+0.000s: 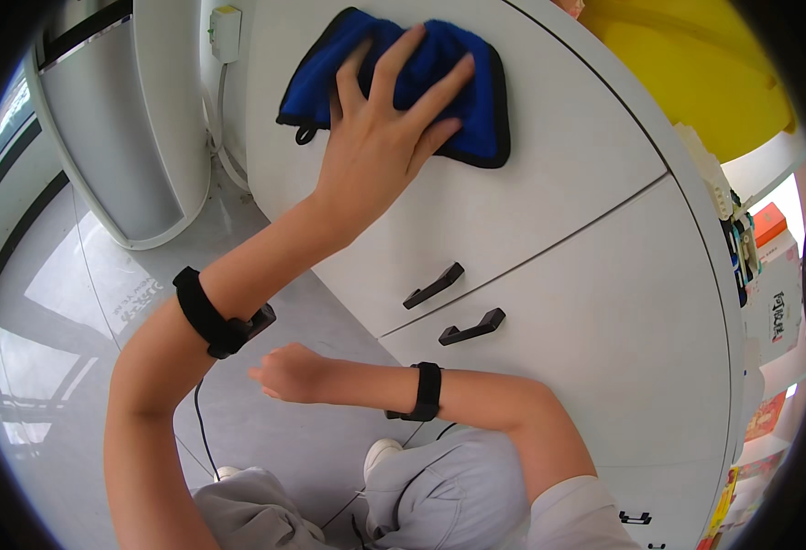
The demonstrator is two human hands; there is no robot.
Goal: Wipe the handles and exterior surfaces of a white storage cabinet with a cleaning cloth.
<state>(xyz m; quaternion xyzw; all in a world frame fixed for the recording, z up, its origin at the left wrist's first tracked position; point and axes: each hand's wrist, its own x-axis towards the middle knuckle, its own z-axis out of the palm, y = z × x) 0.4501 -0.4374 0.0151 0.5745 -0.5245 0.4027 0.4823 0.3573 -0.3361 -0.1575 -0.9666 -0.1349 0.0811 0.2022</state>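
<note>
My left hand [382, 130] presses a blue cloth with black edging [489, 103] flat against a white cabinet door [547, 158], its fingers spread over the cloth. A small black loop hangs from the cloth's lower left corner. My right hand [293, 373] is closed in a loose fist above the floor, below my left forearm; nothing shows in it. Two black door handles, an upper one [434, 285] and a lower one [473, 326], sit on either side of the gap between the doors. Each forearm wears a black strap.
At the left stands a grey and white rounded appliance [111, 124] beside a wall socket box [225, 34] with cables. A yellow object [698, 75] rests on the cabinet top, and boxes [777, 302] stand at the right. Thin black cables hang near my legs.
</note>
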